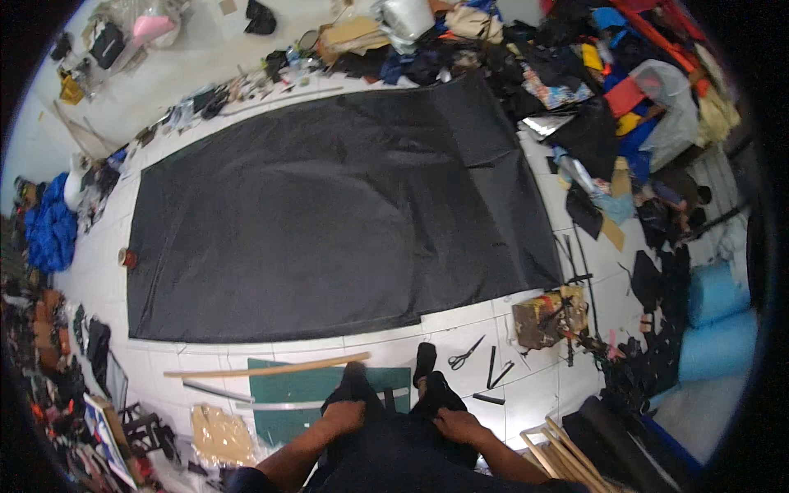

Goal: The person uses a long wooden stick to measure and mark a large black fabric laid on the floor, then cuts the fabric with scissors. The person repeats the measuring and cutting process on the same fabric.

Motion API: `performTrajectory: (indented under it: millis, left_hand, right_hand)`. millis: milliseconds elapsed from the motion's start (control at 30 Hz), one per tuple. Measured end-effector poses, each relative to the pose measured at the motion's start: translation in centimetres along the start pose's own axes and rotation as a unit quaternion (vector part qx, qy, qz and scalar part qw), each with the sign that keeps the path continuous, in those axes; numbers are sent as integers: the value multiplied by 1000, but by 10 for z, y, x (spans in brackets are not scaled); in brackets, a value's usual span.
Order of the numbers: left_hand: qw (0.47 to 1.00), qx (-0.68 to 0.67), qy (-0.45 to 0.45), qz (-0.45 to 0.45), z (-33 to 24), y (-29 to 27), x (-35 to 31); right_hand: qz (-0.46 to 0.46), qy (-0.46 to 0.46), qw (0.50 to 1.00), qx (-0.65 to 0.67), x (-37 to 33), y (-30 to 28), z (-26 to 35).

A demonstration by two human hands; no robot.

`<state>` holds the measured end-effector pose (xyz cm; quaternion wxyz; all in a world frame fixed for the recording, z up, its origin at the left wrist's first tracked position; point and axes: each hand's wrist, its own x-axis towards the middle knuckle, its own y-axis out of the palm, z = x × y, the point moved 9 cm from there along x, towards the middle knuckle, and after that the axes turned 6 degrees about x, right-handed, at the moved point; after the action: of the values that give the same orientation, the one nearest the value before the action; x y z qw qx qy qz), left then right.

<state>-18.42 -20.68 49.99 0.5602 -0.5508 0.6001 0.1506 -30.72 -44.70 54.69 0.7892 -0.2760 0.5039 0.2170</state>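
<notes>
My left hand (343, 417) is closed on the dark trousers (386, 431) at my left thigh. Over the other thigh, my right hand (459, 426) has its fingers curled into the same cloth. Beyond my feet a large black sheet (329, 214) lies spread on the floor, slightly creased toward its right side. A green cutting mat (283, 427) is under and beside my left leg, with a long wooden stick (271, 367) across its far edge and a pale straight strip (288, 406) lower down. Black-handled scissors (466, 353) rest on the tiles to the right of my feet.
Narrow black strips (493, 368) lie near the scissors. A worn box-like block (549, 319) stands at the sheet's near right corner, and a small round tin (126, 257) at its left edge. Piled fabrics (575, 90), blue rolls (719, 341) and wooden poles (559, 452) line the right side.
</notes>
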Motion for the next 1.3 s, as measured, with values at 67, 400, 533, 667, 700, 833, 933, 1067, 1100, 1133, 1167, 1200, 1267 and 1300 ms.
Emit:
performTrajectory:
  millis: [67, 400, 533, 667, 700, 833, 933, 1067, 1100, 1133, 1167, 1200, 1267, 1300]
  left_hand:
    - [985, -125, 34, 116, -20, 15, -35]
    - [817, -379, 142, 411, -45, 179, 21]
    - [947, -302, -106, 14, 192, 153, 225]
    - [855, -235, -246, -391, 376, 91, 308]
    - [840, -214, -260, -426, 400, 95, 315]
    - [799, -182, -333, -466, 476, 190, 330]
    - [765, -153, -345, -523, 490, 200, 338]
    - [727, -80, -358, -580, 495, 158, 360]
    - [740, -79, -351, -569, 500, 145, 367]
    - [746, -69, -371, -548, 501, 138, 377]
    - [752, -59, -391, -526, 501, 131, 385]
    - [758, -49, -411, -504, 502, 123, 392]
    - [771, -18, -472, -428, 510, 130, 398]
    - [776, -4, -497, -387, 524, 145, 399]
  right_hand:
    - [161, -92, 982, 17, -12, 26, -16]
    - [597, -177, 776, -102, 107, 107, -51]
    - [60, -138, 989, -16, 384, -49, -65]
    - [-288, -129, 930, -191, 537, -175, -159]
    - [-302, -117, 919, -226, 551, -183, -164]
    - [-384, -176, 842, -335, 606, -153, -187]
    - [-419, -223, 802, -364, 617, -141, -207]
    - [-399, -218, 788, -416, 625, -144, -215]
    - [-397, -216, 786, -421, 628, -141, -213]
    - [-403, -232, 774, -430, 623, -137, -210]
    - [-407, -248, 762, -438, 619, -131, -207]
    - [-410, -263, 750, -447, 614, -126, -203]
    - [-395, -225, 767, -453, 616, -124, -204]
    - [-395, -225, 768, -452, 611, -123, -205]
